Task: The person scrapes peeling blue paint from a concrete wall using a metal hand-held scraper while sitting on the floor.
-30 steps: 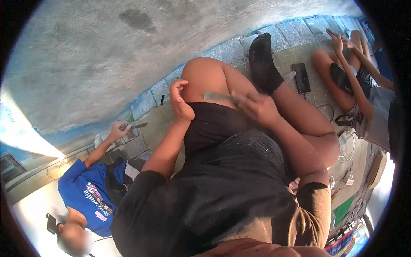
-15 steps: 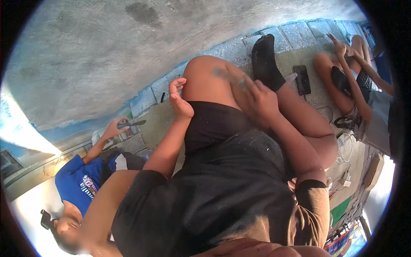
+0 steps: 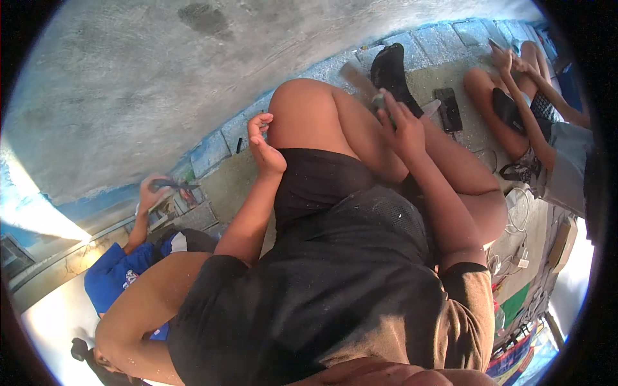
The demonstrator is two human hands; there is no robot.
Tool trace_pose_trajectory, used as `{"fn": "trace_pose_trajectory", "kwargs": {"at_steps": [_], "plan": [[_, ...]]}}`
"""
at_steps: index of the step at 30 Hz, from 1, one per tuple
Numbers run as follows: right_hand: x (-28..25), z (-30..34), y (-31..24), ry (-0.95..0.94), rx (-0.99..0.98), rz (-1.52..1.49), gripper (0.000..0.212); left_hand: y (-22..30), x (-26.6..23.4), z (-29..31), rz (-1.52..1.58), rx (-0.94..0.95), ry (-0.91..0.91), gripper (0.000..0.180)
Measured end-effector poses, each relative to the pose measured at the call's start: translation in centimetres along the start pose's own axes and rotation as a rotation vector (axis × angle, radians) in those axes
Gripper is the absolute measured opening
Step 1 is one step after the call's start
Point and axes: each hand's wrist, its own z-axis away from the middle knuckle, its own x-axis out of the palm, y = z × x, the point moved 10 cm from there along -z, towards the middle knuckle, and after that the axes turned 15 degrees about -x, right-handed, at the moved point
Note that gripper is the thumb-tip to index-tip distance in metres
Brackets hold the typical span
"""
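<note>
Currently my right hand [image 3: 402,132] fingers grip a flat stick [image 3: 360,82], long axis running up-left past my knee; left hand [image 3: 264,145], loosely curled, empty, lies farther off.

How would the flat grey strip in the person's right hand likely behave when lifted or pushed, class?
The flat strip looks straight past the right hand, so it is probably stiff, not floppy. It is thin and narrow, so likely light. Being flat, it should slide rather than roll on the paved floor.

Thin grey flat tool [image 3: 360,82], tilted, blurred, pinched in the right hand [image 3: 402,128] above the raised knee.
</note>
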Motion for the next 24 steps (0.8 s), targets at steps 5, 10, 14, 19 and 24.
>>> {"fn": "trace_pose_trajectory", "kwargs": {"at_steps": [5, 10, 14, 19, 24], "plan": [[0.3, 3.8, -10.7, -0.266, -0.689, -0.186, 0.041, -1.5, -0.7, -0.1, 0.024, -0.016, 0.005, 0.094], [2.3, 2.0, -1.9, -0.162, -0.106, -0.08, 0.034, 0.0, 0.0, -0.1, -0.011, 0.007, 0.013, 0.092], [-0.9, 0.6, 2.8, 0.084, 0.039, -0.048, 0.032, 0.2, -0.3, 0.0, -0.014, 0.017, 0.028, 0.091], [-4.0, 1.2, 7.5, 0.079, 0.28, 0.003, 0.038, 0.5, -0.1, -0.2, -0.033, 0.047, 0.007, 0.084], [-7.4, 0.4, 7.4, 0.405, 0.197, -0.007, 0.04, 1.5, 0.2, -0.1, -0.059, 0.066, -0.015, 0.074]]}}
